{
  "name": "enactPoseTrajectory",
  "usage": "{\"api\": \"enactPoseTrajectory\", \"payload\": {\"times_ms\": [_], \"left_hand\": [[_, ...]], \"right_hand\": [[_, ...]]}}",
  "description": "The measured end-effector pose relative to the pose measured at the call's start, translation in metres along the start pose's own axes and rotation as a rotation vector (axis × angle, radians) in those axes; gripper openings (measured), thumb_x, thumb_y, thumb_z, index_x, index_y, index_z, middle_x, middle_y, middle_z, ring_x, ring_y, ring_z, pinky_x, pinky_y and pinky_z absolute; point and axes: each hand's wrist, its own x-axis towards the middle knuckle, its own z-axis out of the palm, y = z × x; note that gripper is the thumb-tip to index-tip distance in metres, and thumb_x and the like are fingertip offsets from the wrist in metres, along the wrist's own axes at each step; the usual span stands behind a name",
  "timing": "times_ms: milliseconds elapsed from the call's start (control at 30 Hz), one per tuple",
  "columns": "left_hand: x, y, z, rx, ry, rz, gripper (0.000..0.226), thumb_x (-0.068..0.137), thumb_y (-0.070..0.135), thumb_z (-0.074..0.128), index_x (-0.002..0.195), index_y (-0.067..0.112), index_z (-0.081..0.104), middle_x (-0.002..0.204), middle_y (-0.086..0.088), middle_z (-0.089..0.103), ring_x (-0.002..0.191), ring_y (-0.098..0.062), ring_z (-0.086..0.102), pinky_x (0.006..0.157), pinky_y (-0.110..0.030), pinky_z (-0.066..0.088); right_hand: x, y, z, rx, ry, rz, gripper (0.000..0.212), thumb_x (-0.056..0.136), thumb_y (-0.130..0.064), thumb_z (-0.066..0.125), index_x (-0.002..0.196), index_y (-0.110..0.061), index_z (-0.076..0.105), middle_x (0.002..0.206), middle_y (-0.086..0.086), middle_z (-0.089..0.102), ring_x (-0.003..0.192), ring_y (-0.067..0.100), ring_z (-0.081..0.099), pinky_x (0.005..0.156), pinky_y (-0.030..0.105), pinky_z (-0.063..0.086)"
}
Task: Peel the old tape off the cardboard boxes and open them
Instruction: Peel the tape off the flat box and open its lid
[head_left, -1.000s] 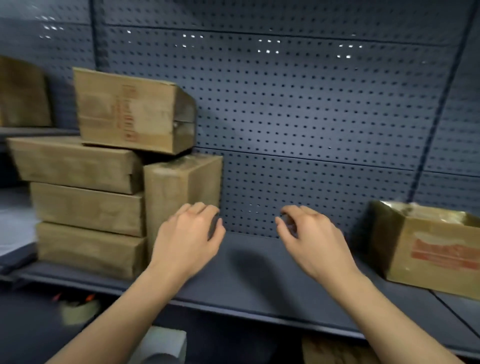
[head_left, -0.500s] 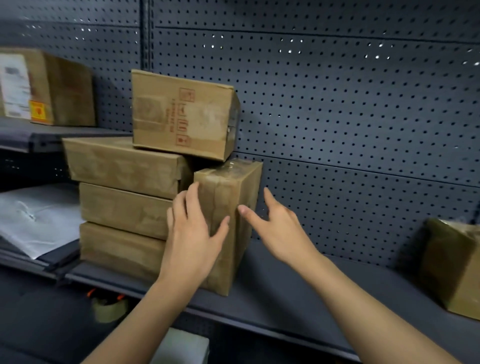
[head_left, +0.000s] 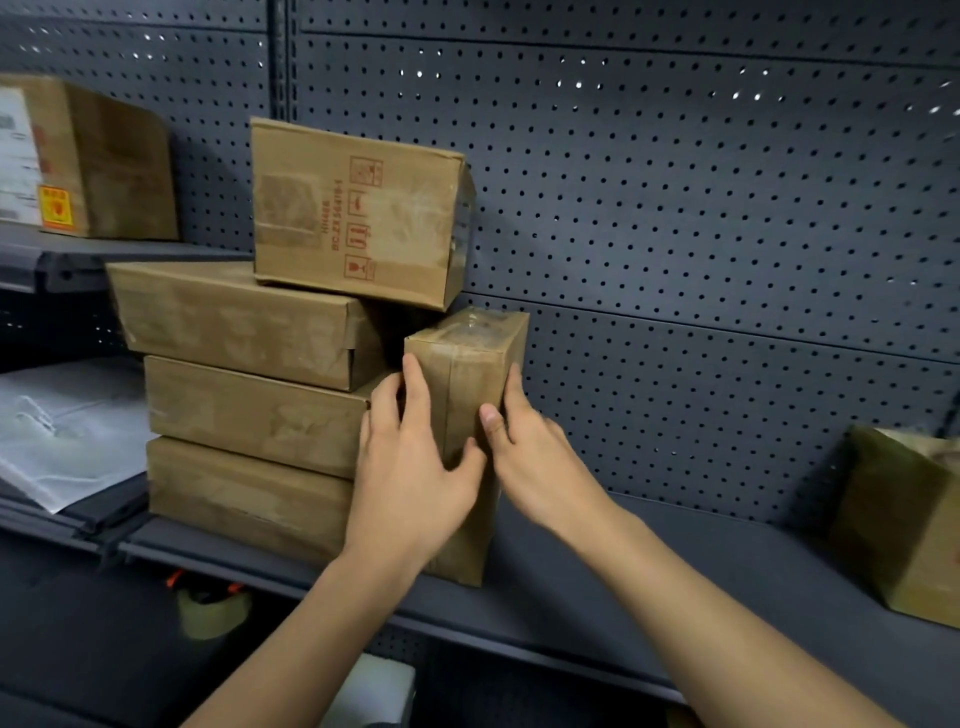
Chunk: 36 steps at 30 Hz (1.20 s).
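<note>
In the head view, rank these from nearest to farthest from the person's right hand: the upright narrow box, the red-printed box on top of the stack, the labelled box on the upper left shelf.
1. upright narrow box: in the grip of the right hand, centre.
2. red-printed box: up and left, on the stack.
3. labelled box: far upper left, on the higher shelf.

A dark grey pegboard fills the back of the frame, split by a vertical post at upper left. Small points of light shine through its holes along the top. A dark grey shelf crosses the lower half, and a higher shelf sits at left. The lighting is dim.
</note>
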Motion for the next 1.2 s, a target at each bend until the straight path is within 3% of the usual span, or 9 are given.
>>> {"api": "enactPoseTrajectory", "payload": {"times_ms": [167,300,467,600,700,767,933,1033,1200], "left_hand": [[-0.006,0.007,0.011,-0.047,-0.028,0.049,0.097,0.088,0.034,0.065,0.159,0.022,0.0,0.155,-0.005,0.024,0.141,-0.021,0.029,0.116,-0.037,0.032],[-0.016,0.024,0.028,-0.146,-0.069,0.116,0.095,0.09,0.031,0.065,0.158,0.025,0.0,0.154,0.003,0.022,0.139,-0.012,0.032,0.11,-0.021,0.028],[-0.025,0.049,0.053,-0.213,-0.105,0.219,0.088,0.091,0.03,0.062,0.158,0.029,0.006,0.146,0.008,0.028,0.133,-0.011,0.038,0.11,-0.03,0.038],[-0.033,0.066,0.072,-0.277,-0.183,0.251,0.084,0.093,0.025,0.062,0.158,0.03,0.009,0.146,0.014,0.029,0.135,-0.005,0.034,0.111,-0.026,0.035],[-0.036,0.075,0.084,-0.333,-0.235,0.257,0.085,0.093,0.025,0.062,0.157,0.035,0.006,0.146,0.016,0.027,0.136,-0.003,0.031,0.111,-0.025,0.034],[-0.033,0.077,0.09,-0.371,-0.26,0.26,0.087,0.093,0.025,0.063,0.156,0.04,0.005,0.144,0.019,0.026,0.134,0.0,0.032,0.107,-0.019,0.035],[-0.011,0.08,0.098,-0.48,-0.268,0.219,0.085,0.087,0.038,0.07,0.152,0.047,0.016,0.135,0.023,0.031,0.123,0.017,0.035,0.091,-0.009,0.035],[0.008,0.077,0.1,-0.494,-0.325,0.251,0.09,0.084,0.047,0.071,0.152,0.051,0.013,0.138,0.025,0.025,0.125,0.022,0.029,0.1,-0.017,0.035],[0.035,0.071,0.105,-0.471,-0.427,0.321,0.086,0.075,0.07,0.063,0.148,0.055,0.021,0.156,0.026,0.008,0.145,0.001,0.017,0.116,-0.048,0.034]], "right_hand": [[-0.013,0.009,-0.018,-0.013,0.031,0.009,0.065,0.107,-0.039,0.029,0.158,-0.025,-0.01,0.161,0.01,0.03,0.144,0.027,0.034,0.113,0.034,0.031],[-0.027,0.029,-0.043,0.005,0.121,0.044,0.063,0.107,-0.041,0.031,0.158,-0.035,-0.005,0.153,0.006,0.044,0.136,0.025,0.044,0.109,0.035,0.037],[-0.054,0.063,-0.071,0.004,0.195,0.079,0.058,0.106,-0.041,0.032,0.157,-0.041,0.004,0.118,-0.006,0.063,0.088,0.001,0.055,0.074,0.015,0.037],[-0.077,0.087,-0.09,0.03,0.268,0.109,0.055,0.106,-0.041,0.033,0.157,-0.043,0.01,0.118,-0.01,0.065,0.103,-0.013,0.054,0.07,0.005,0.034],[-0.087,0.098,-0.102,0.055,0.295,0.096,0.055,0.106,-0.039,0.036,0.155,-0.045,0.014,0.105,-0.046,0.055,0.096,-0.032,0.045,0.077,-0.001,0.034],[-0.09,0.104,-0.11,0.058,0.299,0.08,0.053,0.105,-0.039,0.039,0.154,-0.047,0.02,0.106,-0.055,0.05,0.104,-0.031,0.044,0.088,0.003,0.036],[-0.09,0.112,-0.121,0.118,0.27,0.01,0.054,0.1,-0.046,0.047,0.15,-0.046,0.028,0.141,-0.029,0.05,0.135,-0.009,0.04,0.116,0.037,0.036],[-0.089,0.117,-0.126,0.09,0.222,-0.032,0.054,0.101,-0.045,0.044,0.151,-0.048,0.024,0.142,-0.033,0.047,0.133,-0.012,0.04,0.116,0.035,0.036],[-0.089,0.132,-0.136,0.063,0.163,-0.043,0.058,0.101,-0.044,0.04,0.152,-0.053,0.014,0.139,-0.041,0.044,0.129,-0.016,0.041,0.115,0.026,0.036]]}}
